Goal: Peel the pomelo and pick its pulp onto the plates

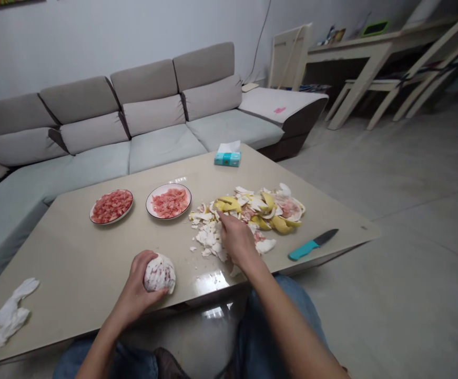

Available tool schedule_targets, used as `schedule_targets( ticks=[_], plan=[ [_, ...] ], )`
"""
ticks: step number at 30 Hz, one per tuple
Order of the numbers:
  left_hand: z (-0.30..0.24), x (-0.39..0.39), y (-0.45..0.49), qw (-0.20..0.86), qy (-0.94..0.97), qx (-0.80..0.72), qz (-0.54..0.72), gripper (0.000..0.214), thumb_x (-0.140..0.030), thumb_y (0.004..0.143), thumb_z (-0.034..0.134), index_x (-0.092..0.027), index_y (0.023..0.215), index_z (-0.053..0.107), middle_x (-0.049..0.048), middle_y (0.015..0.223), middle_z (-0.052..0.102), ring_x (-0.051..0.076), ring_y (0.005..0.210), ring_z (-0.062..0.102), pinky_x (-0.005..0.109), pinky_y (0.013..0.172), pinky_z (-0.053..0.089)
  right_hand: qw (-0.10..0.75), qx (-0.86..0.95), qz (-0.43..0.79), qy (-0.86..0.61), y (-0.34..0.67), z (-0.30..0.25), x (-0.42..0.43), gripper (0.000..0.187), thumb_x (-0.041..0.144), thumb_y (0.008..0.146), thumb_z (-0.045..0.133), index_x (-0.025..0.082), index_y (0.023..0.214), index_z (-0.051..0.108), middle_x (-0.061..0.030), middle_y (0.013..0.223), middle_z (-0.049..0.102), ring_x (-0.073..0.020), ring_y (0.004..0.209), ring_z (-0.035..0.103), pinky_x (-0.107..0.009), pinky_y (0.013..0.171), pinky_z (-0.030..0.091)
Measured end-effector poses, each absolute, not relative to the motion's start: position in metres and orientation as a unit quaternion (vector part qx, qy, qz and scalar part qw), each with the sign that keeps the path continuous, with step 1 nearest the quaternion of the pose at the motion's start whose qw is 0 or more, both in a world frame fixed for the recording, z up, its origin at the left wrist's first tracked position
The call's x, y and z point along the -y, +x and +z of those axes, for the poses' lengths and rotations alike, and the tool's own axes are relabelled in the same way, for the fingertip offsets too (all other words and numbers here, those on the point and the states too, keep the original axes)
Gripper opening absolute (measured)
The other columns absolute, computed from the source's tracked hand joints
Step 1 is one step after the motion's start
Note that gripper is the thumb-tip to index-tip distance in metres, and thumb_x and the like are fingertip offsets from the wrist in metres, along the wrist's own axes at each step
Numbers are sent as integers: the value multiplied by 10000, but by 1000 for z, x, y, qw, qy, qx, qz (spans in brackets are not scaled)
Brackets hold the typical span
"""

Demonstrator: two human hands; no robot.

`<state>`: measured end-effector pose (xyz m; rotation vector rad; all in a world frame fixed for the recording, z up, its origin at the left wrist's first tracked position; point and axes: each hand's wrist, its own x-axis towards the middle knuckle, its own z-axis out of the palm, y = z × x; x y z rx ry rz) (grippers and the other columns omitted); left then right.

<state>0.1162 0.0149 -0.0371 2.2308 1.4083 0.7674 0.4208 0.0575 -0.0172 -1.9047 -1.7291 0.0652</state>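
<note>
Gripping a peeled pomelo piece (160,273) at the table's (74,263) near edge, the left hand (138,289) is closed around it. The right hand (236,239) rests loosely curled, forefinger extended, on the peel pile (252,213). Two plates (169,201) of fruit flesh stand beyond; a knife (313,244) lies right.

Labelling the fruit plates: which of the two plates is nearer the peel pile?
The right-hand plate, with the paler pink pieces. It sits just beside the peel pile; the plate of redder pieces lies farther left.

Right hand's (236,239) fingertips among peels (252,210)
</note>
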Motion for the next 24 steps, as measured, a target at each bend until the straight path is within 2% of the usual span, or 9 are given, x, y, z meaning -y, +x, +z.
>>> schedule_targets(
  ticks=[2, 4, 6, 8, 10, 16, 20, 22, 24],
  plan=[
    [-36, -15, 114, 202, 798, -502, 266, 653, -258, 677, 746, -260, 1265, 462, 116, 1340, 445, 293, 1290, 442, 481, 1094, 377, 278, 626, 9, -729, 418, -17, -57, 400, 145, 931, 420, 146, 1299, 576, -135, 1025, 715, -229, 914, 660, -292, 777, 459],
    [-34, -15, 114, 208, 803, -495, 257, 652, -249, 680, 744, -263, 1266, 461, 118, 1348, 438, 294, 1298, 433, 484, 1097, 371, 298, 628, 30, -718, 405, -16, -51, 332, 208, 949, 433, 168, 1202, 644, -119, 1023, 722, -227, 912, 662, -294, 781, 459],
    [-33, -15, 115, 213, 807, -490, 253, 657, -243, 680, 745, -268, 1272, 460, 119, 1356, 435, 298, 1305, 425, 490, 1099, 366, 328, 666, 97, -662, 382, -16, -39, 263, 246, 937, 484, 206, 1083, 699, -75, 1032, 730, -201, 921, 662, -273, 799, 461],
    [-33, -15, 115, 217, 806, -490, 252, 668, -246, 682, 748, -270, 1281, 452, 122, 1363, 427, 305, 1312, 417, 497, 1100, 363, 328, 730, 194, -568, 357, -18, -26, 216, 249, 893, 568, 218, 1053, 710, -39, 1003, 737, -162, 872, 665, -235, 785, 463],
    [-34, -15, 115, 221, 803, -493, 251, 677, -251, 686, 752, -272, 1288, 444, 128, 1371, 413, 312, 1322, 404, 503, 1101, 358, 316, 762, 232, -516, 336, -21, -17, 218, 260, 867, 604, 219, 1053, 710, -31, 986, 731, -144, 823, 658, -224, 763, 457],
    [-37, -14, 113, 221, 808, -488, 245, 699, -232, 686, 745, -283, 1301, 418, 117, 1390, 380, 306, 1336, 375, 499, 1111, 346, 247, 807, 199, -498, 317, -17, -18, 207, 261, 850, 609, 247, 1024, 722, -27, 909, 709, -159, 810, 641, -230, 697, 418],
    [-39, -14, 113, 225, 812, -485, 234, 711, -226, 691, 735, -287, 1310, 389, 121, 1403, 344, 310, 1345, 348, 514, 1118, 327, 173, 837, 156, -495, 314, -8, -25, 188, 240, 886, 551, 207, 906, 735, -61, 869, 708, -175, 774, 644, -244, 644, 399],
    [-39, -14, 113, 227, 813, -483, 232, 716, -225, 691, 733, -284, 1311, 379, 123, 1408, 331, 309, 1346, 342, 513, 1122, 320, 168, 837, 152, -498, 312, -6, -27, 179, 216, 870, 558, 190, 875, 735, -70, 868, 713, -175, 755, 645, -243, 628, 393],
    [-38, -14, 113, 225, 813, -484, 233, 714, -217, 691, 729, -283, 1309, 378, 122, 1408, 331, 306, 1346, 344, 505, 1123, 321, 199, 825, 174, -499, 313, -7, -31, 167, 191, 844, 574, 189, 866, 740, -58, 856, 721, -167, 754, 647, -233, 636, 397]
  ],
)
